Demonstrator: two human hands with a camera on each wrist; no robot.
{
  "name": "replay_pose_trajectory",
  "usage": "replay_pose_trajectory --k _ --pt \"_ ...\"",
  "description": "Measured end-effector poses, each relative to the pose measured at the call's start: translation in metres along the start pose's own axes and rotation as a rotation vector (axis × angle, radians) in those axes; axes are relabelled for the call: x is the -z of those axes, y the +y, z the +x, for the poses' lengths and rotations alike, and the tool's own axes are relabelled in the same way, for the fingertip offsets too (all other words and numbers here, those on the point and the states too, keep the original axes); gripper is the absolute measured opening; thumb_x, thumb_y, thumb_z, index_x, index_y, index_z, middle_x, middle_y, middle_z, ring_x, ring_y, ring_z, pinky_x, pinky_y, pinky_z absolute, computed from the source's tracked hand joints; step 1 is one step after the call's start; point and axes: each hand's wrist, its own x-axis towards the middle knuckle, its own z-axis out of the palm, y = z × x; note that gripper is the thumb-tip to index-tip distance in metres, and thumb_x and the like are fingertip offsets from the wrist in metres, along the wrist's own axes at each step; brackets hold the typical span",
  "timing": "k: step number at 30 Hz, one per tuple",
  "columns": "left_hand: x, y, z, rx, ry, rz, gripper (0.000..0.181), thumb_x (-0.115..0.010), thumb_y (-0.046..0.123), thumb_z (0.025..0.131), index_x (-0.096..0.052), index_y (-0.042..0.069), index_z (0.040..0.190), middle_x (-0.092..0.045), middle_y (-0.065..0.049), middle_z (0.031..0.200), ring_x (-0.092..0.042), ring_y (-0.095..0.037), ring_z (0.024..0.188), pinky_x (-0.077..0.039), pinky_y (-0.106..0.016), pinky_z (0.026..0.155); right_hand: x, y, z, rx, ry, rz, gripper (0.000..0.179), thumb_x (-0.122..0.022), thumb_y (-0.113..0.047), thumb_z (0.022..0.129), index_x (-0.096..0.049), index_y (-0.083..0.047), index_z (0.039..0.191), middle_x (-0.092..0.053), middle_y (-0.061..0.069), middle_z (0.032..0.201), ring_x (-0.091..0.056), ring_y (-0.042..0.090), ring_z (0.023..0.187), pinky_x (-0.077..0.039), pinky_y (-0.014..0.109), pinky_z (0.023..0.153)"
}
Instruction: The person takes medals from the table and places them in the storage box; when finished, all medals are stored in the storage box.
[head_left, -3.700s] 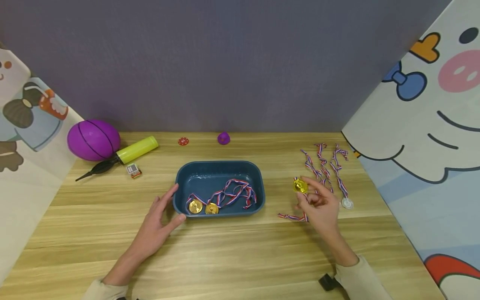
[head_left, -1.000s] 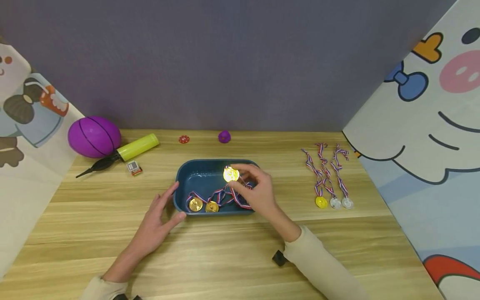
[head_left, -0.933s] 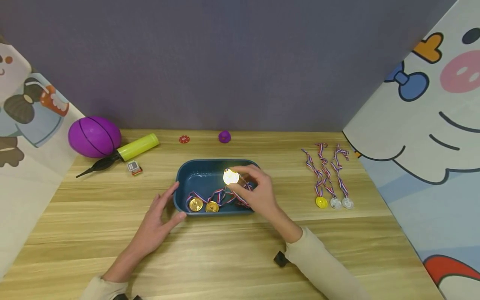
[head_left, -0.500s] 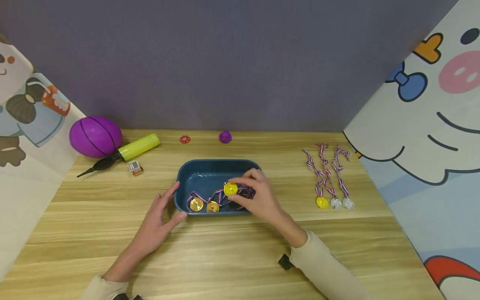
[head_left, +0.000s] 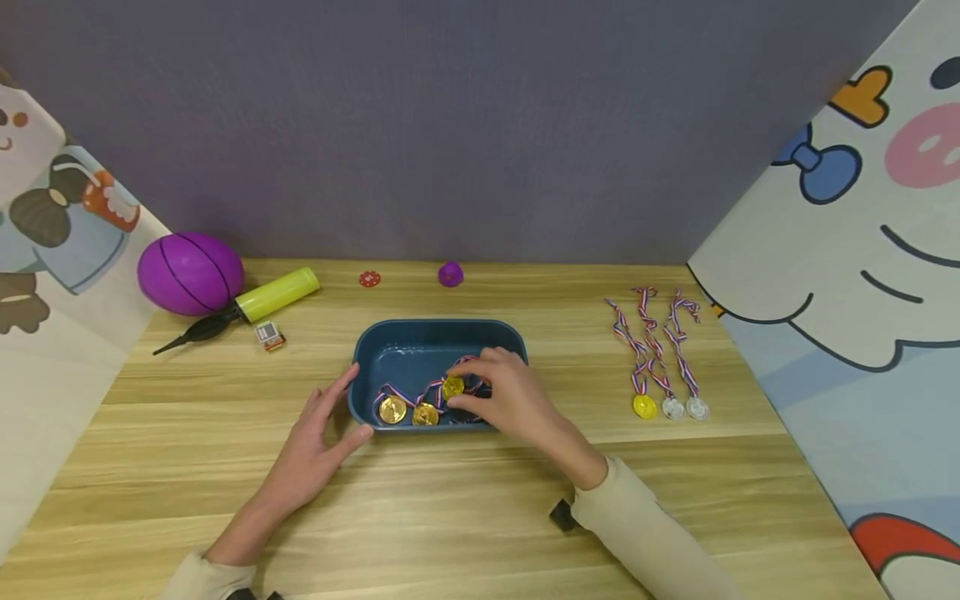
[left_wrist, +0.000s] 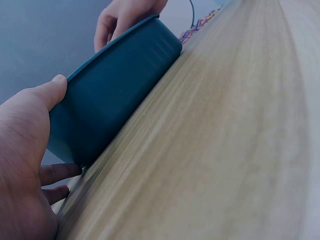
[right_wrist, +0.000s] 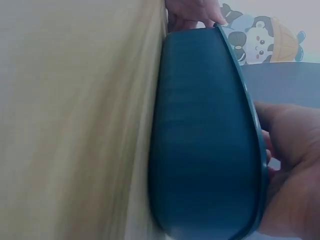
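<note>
A dark blue tray (head_left: 438,331) stands on the table with two gold medals lying near its front wall, the left medal (head_left: 392,409) and the right medal (head_left: 425,414). Red, white and blue ribbons trail from them. Thumb and forefinger of my right hand (head_left: 517,400) pinch a third, yellower gold medal (head_left: 453,387) low inside the tray, its ribbon partly hidden by the hand. My left hand (head_left: 307,458) rests against the tray's left end with loosely straight fingers. In the left wrist view its thumb (left_wrist: 52,91) lies at the rim.
To the right lie a gold medal (head_left: 644,407) and two silver medals, one silver medal (head_left: 672,408) beside another (head_left: 697,408). A purple ball (head_left: 191,273), yellow pump (head_left: 276,295), small box (head_left: 269,335), red chip (head_left: 369,279) and purple object (head_left: 450,273) sit behind.
My right hand carried the gold medal from the right side of the table over the tray, then lowered it inside, slightly leftward. The left hand has stayed against the tray.
</note>
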Motion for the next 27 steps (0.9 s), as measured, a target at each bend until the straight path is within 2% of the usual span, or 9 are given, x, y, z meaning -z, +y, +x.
replay_pose_trajectory --k 3,6,10,11,14,17,18,20,27 --pt "0.0 0.001 0.0 0.005 -0.005 -0.001 0.082 -0.076 0.024 0.106 -0.034 0.027 0.176 -0.053 -0.029 0.164 -0.049 -0.056 0.15 -0.007 -0.074 0.134 -0.001 -0.002 0.008 -0.027 -0.078 0.002 0.034 -0.09 -0.029 0.096 -0.084 -0.017 0.127 -0.073 0.001 0.094 -0.048 0.013 0.075 -0.042 0.036 0.079" --pt "0.001 0.0 0.001 0.013 -0.007 -0.002 0.082 -0.076 0.024 0.106 -0.033 0.028 0.176 -0.052 -0.029 0.164 -0.049 -0.056 0.15 -0.006 -0.074 0.134 -0.003 -0.004 0.014 -0.051 -0.152 0.015 0.032 -0.09 -0.026 0.096 -0.084 -0.015 0.126 -0.074 -0.003 0.093 -0.049 0.011 0.068 -0.042 0.03 0.071" --pt "0.0 -0.002 0.0 0.027 -0.01 -0.004 0.082 -0.075 0.026 0.107 -0.032 0.03 0.176 -0.052 -0.029 0.164 -0.047 -0.057 0.151 -0.005 -0.075 0.134 -0.003 -0.007 0.016 -0.085 -0.2 0.013 0.036 -0.092 -0.022 0.094 -0.084 -0.014 0.128 -0.065 -0.002 0.078 -0.042 0.007 0.06 -0.028 0.025 0.056" --pt "0.0 -0.002 0.0 0.029 -0.011 -0.005 0.082 -0.075 0.026 0.107 -0.032 0.031 0.176 -0.052 -0.03 0.164 -0.046 -0.057 0.152 -0.005 -0.075 0.134 -0.003 -0.007 0.015 -0.088 -0.194 0.013 0.037 -0.093 -0.021 0.094 -0.084 -0.013 0.129 -0.066 -0.001 0.079 -0.04 0.006 0.058 -0.026 0.024 0.055" --pt "-0.001 -0.003 0.0 0.029 -0.011 -0.004 0.082 -0.075 0.026 0.107 -0.032 0.031 0.177 -0.052 -0.029 0.164 -0.046 -0.057 0.152 -0.005 -0.075 0.134 0.001 -0.007 0.01 -0.084 -0.159 0.016 0.039 -0.092 -0.018 0.094 -0.082 -0.011 0.132 -0.06 0.001 0.068 -0.033 0.005 0.054 -0.022 0.023 0.053" --pt "-0.001 -0.003 0.001 0.016 -0.006 -0.005 0.083 -0.076 0.025 0.106 -0.032 0.031 0.176 -0.052 -0.029 0.165 -0.048 -0.057 0.15 -0.005 -0.074 0.134 0.006 -0.004 0.004 -0.082 -0.127 0.041 0.038 -0.089 -0.016 0.097 -0.081 -0.011 0.134 -0.047 -0.004 0.058 -0.025 0.005 0.05 -0.02 0.023 0.052" --pt "-0.001 -0.004 0.001 0.011 -0.004 -0.005 0.083 -0.076 0.024 0.106 -0.033 0.03 0.176 -0.052 -0.029 0.164 -0.049 -0.057 0.15 -0.005 -0.074 0.134 0.008 -0.003 0.002 -0.087 -0.116 0.047 0.038 -0.088 -0.016 0.097 -0.081 -0.01 0.134 -0.039 -0.005 0.055 -0.024 0.005 0.05 -0.02 0.023 0.052" --pt "-0.001 -0.004 0.0 0.009 -0.005 -0.005 0.083 -0.076 0.024 0.106 -0.032 0.031 0.176 -0.052 -0.029 0.164 -0.049 -0.056 0.15 -0.005 -0.073 0.135 0.011 0.0 -0.004 -0.1 -0.082 0.07 0.036 -0.087 -0.014 0.098 -0.081 -0.009 0.134 -0.034 -0.008 0.057 -0.023 0.005 0.05 -0.022 0.023 0.053" --pt "-0.002 -0.006 0.0 0.017 -0.01 -0.008 0.083 -0.076 0.025 0.106 -0.031 0.032 0.177 -0.052 -0.029 0.164 -0.049 -0.055 0.15 -0.004 -0.072 0.135 0.019 0.008 -0.026 -0.093 0.105 0.03 0.031 -0.091 -0.015 0.095 -0.085 -0.011 0.125 -0.044 -0.004 0.067 -0.033 0.006 0.058 -0.03 0.026 0.059"
